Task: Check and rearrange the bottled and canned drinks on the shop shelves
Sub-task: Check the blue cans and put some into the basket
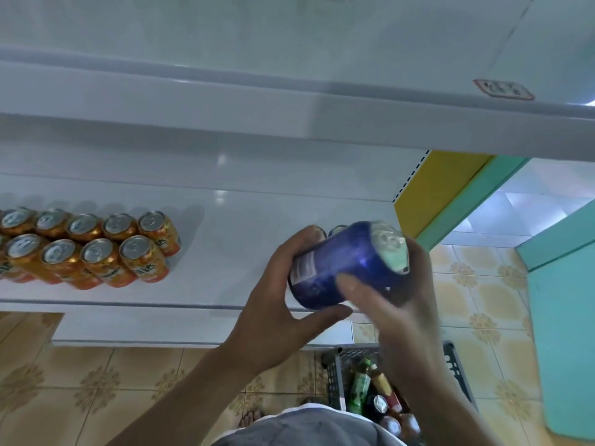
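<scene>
White shelf point(244, 239) carries orange cans point(90, 246) at nine o'clock, while left hand point(277, 304) and right hand point(405, 304) both clasp a tilted blue can point(344, 262).

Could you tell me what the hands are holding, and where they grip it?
A blue can, tilted: left hand around its base end, right hand at its top end.

From my feed, only the character 达 reads on the orange cans point(143, 259) at left; the blue can point(344, 268) label and the shelf tag point(504, 89) at upper right are too blurred.
</scene>
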Tool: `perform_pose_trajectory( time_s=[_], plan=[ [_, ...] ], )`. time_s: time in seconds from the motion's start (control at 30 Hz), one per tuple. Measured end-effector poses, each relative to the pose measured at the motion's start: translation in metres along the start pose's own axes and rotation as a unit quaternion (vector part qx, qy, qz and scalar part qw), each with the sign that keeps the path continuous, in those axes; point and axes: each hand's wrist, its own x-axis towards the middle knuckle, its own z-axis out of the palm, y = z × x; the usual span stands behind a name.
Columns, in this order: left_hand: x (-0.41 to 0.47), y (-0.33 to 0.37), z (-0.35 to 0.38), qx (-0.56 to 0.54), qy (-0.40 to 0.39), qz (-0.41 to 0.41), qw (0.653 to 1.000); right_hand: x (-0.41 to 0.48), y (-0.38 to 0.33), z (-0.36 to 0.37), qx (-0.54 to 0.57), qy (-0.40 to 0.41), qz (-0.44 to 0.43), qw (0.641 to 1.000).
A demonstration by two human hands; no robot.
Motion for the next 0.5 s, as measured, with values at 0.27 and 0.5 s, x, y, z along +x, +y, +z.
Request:
perform_pose_trajectory(
  time_s=[0.27, 0.5],
  plan=[
    [-0.003, 0.015, -0.005, -0.007, -0.012, 0.001, 1.000, 0.010, 0.024, 0.002, 0.536, -0.046, 0.420, 0.731],
    [-0.002, 0.023, -0.009, -0.006, -0.023, 0.020, 1.000, 0.007, 0.039, 0.010, 0.547, -0.092, 0.441, 0.705]
  ],
)
